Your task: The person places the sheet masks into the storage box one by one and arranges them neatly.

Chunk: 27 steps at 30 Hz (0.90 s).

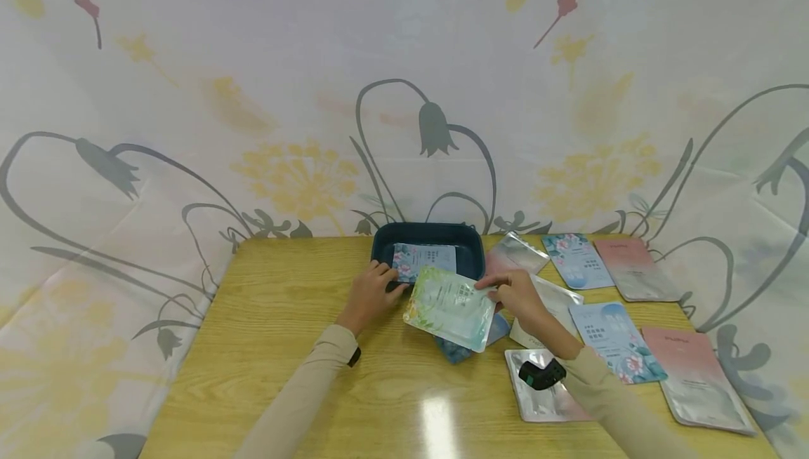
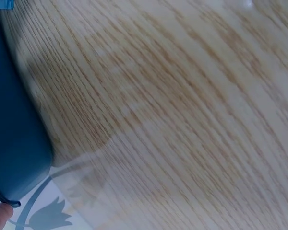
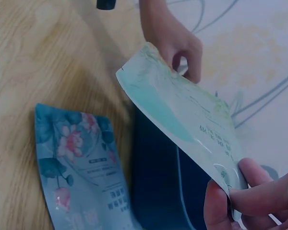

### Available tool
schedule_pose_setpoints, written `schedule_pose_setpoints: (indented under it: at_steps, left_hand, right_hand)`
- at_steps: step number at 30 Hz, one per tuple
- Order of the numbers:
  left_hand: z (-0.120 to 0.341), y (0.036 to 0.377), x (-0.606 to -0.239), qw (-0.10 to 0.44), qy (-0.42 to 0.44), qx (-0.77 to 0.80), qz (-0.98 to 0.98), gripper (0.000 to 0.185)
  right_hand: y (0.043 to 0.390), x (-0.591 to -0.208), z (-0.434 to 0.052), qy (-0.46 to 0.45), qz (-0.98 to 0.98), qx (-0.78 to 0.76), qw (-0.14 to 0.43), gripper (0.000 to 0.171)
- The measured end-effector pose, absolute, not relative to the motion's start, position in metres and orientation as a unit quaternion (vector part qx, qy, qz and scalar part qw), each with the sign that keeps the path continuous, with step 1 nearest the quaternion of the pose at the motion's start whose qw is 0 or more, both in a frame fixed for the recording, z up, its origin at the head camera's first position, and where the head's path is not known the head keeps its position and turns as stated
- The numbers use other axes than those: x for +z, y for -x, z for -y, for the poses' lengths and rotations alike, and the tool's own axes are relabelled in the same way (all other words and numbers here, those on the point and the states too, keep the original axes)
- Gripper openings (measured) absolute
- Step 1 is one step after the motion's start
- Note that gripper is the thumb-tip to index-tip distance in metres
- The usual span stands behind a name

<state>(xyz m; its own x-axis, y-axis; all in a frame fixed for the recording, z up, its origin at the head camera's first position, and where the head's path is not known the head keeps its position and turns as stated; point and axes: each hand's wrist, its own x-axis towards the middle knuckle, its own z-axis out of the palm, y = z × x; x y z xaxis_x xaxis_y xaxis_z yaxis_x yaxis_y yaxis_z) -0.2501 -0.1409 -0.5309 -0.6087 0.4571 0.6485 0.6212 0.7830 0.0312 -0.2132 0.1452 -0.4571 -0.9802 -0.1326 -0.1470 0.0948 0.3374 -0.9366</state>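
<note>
My right hand (image 1: 520,299) pinches the edge of a green-and-white face mask packet (image 1: 450,307) between thumb and fingers. The packet hangs tilted over the front of a dark blue bin (image 1: 470,238). At the bin's left side, my left hand (image 1: 373,294) grips the rim; one fingertip (image 2: 1,215) shows there in the left wrist view. Inside the bin lies a blue packet with pink flowers (image 1: 425,260). Another blue flowered packet (image 3: 84,167) lies on the table in front of the bin, partly hidden in the head view by the green one.
To the right lie several packets: blue flowered ones (image 1: 576,260) (image 1: 616,342), pink-and-silver ones (image 1: 638,269) (image 1: 701,378), and silver ones (image 1: 546,399) partly under the right arm. A patterned curtain (image 1: 404,45) hangs behind the wooden table (image 1: 284,283).
</note>
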Motion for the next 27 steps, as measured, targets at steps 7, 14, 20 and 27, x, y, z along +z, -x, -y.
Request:
schedule_pose_setpoints:
  at_steps: [7,14,20,27]
  left_hand:
    - [0.143,0.247,-0.531,0.327,0.296,-0.135,0.887,0.023]
    - [0.139,0.247,-0.529,0.328,0.297,-0.124,0.888,0.024]
    - [0.139,0.246,-0.529,0.315,0.290,-0.146,0.892,0.020]
    - [0.138,0.248,-0.530,0.320,0.288,-0.155,0.889,0.021]
  right_hand:
    - [0.226,-0.457,-0.145,-0.007,-0.798,-0.592,0.114,0.028]
    - [0.236,-0.453,-0.152,-0.015,-0.790,-0.602,0.115,0.027]
    - [0.254,-0.450,-0.151,-0.011,-0.801,-0.588,0.111,0.026]
    - [0.271,-0.442,-0.147,-0.017,-0.801,-0.588,0.110,0.028]
